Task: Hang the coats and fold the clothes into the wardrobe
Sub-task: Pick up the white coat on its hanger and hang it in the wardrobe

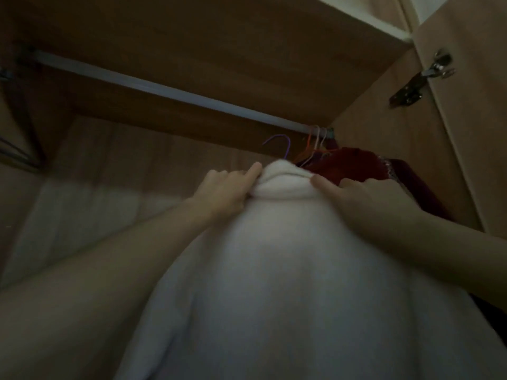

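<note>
White coat: held up inside the open wardrobe, just below the hanging rail, filling the lower middle of the view. Gripped at the collar from both sides, left hand pinching the left fold with index finger stretched along it, right hand curled over the right shoulder. Purple hanger hook poking out above the collar, apart from the rail, not yet hooked on.

Step in hand, by the look of it: hanging this coat. Next move likely a lift up and back, hook tipped over the rail, beside the red garment already hanging at the right end on its own hangers.

Thick, soft, fleecy cloth, pale and bulky, collar rolled into a fat fold, body draping broad toward the camera. Dim and blurred, so seams and fastenings not readable.
</note>
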`<act>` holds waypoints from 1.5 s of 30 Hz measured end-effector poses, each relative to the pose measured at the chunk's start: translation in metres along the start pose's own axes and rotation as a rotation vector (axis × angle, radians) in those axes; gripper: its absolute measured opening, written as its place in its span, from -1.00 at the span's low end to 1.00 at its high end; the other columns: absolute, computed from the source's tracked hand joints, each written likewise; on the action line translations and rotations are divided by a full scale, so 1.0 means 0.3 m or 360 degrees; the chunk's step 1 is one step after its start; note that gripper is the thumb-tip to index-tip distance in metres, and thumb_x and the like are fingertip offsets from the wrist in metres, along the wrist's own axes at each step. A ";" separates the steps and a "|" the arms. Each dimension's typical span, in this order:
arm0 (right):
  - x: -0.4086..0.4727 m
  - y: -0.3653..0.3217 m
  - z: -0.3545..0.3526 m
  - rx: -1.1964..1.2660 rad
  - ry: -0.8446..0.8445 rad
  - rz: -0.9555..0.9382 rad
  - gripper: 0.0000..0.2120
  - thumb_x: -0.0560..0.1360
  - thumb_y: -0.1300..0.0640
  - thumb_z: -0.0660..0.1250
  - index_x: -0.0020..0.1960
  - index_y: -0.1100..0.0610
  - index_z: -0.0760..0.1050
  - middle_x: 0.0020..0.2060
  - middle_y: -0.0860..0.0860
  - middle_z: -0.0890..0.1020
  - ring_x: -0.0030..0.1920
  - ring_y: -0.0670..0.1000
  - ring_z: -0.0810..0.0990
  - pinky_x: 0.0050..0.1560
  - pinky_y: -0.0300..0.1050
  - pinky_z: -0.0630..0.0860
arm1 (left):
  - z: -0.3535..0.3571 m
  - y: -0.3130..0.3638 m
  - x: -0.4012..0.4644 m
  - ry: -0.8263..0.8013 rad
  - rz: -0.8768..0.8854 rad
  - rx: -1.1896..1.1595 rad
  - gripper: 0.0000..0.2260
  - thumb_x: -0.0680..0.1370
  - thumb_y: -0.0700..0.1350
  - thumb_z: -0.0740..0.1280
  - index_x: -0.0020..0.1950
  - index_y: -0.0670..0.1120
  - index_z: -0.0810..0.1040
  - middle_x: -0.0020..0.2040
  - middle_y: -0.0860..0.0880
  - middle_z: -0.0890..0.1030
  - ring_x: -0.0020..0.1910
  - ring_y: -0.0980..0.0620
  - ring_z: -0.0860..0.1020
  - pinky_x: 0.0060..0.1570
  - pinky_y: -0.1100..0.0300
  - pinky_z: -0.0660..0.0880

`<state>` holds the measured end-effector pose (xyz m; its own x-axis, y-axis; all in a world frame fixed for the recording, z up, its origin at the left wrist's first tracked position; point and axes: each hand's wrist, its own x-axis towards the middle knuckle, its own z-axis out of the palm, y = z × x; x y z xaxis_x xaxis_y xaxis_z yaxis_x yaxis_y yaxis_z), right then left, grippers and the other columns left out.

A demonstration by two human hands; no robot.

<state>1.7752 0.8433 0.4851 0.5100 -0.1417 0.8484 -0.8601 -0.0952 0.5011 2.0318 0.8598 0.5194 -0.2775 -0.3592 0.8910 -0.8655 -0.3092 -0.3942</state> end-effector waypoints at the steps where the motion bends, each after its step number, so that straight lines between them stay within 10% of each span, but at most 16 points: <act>1: 0.031 0.015 0.010 0.0095 -0.0015 0.0020 -0.50 0.62 0.04 0.07 0.46 -0.14 -0.10 0.01 0.04 0.51 -0.10 0.11 0.56 -0.23 -0.04 0.46 | 0.021 -0.004 0.030 0.0025 -0.0026 -0.0058 -0.52 0.56 -0.07 0.21 0.43 0.02 0.11 0.28 -0.07 0.53 0.15 -0.21 0.56 -0.17 0.06 0.27; 11: 0.220 0.107 0.004 0.0138 0.0068 0.0147 -0.59 0.59 0.02 0.03 0.41 -0.19 0.08 -0.13 0.08 0.48 -0.21 0.12 0.50 -0.15 0.01 0.51 | 0.179 0.025 0.285 0.0476 -0.0456 -0.1047 -0.76 0.56 -0.18 0.19 0.18 0.08 0.32 0.03 -0.06 0.56 0.00 -0.15 0.54 -0.13 0.03 0.34; 15: 0.304 0.145 0.033 0.0109 0.0123 0.0275 -0.68 0.59 0.08 0.07 0.33 -0.11 0.25 0.00 0.19 0.56 -0.10 0.22 0.55 -0.09 0.06 0.52 | 0.239 0.085 0.372 0.0396 -0.0394 -0.1440 -0.55 0.56 -0.10 0.18 0.45 0.05 0.23 0.36 -0.12 0.45 0.32 -0.20 0.41 0.20 -0.12 0.43; 19: 0.425 0.189 0.057 0.0078 0.0174 0.0393 -0.77 0.58 0.09 0.09 0.21 -0.03 0.35 0.01 0.22 0.58 -0.09 0.24 0.56 -0.09 0.06 0.53 | 0.280 0.108 0.445 0.0105 -0.0354 -0.1456 -0.42 0.63 0.11 0.07 0.60 0.06 -0.06 0.59 -0.04 0.08 0.53 -0.15 0.10 0.45 -0.15 0.16; 28: 0.533 0.118 0.241 -0.0092 -0.0080 0.0515 -0.71 0.64 0.12 0.04 0.23 0.10 0.47 0.15 0.15 0.55 0.12 0.20 0.56 -0.08 -0.05 0.37 | 0.541 0.217 0.473 -0.0464 -0.0274 -0.1615 -0.36 0.58 0.36 -0.07 0.59 0.14 -0.10 0.61 -0.01 -0.09 0.58 -0.06 -0.11 0.53 -0.05 -0.09; 36: 0.447 0.110 0.307 -0.0217 -0.0009 0.0461 -0.71 0.64 0.18 0.04 0.23 0.08 0.47 0.08 0.11 0.56 0.08 0.17 0.55 -0.16 -0.04 0.29 | 0.646 0.377 0.300 -0.0216 -0.0403 -0.1916 -0.46 0.62 0.27 -0.01 0.56 0.26 -0.13 0.60 0.08 -0.18 0.57 -0.03 -0.19 0.52 -0.11 -0.16; 45: 0.393 0.079 0.339 -0.0149 -0.0052 0.0502 -0.59 0.64 0.17 -0.03 0.48 0.14 0.17 0.20 0.20 0.48 0.13 0.19 0.51 -0.16 -0.06 0.25 | 0.656 0.409 0.109 -0.0229 -0.0367 -0.1441 -0.39 0.62 0.26 0.04 0.56 0.20 -0.20 0.61 -0.01 -0.14 0.58 -0.04 -0.07 0.52 -0.05 -0.03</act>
<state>1.8159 0.7241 0.5798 0.2173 -0.1818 0.9590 -0.9721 0.0492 0.2295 1.9985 0.6367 0.4559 -0.0571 -0.4985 0.8650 -0.9042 0.3932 0.1670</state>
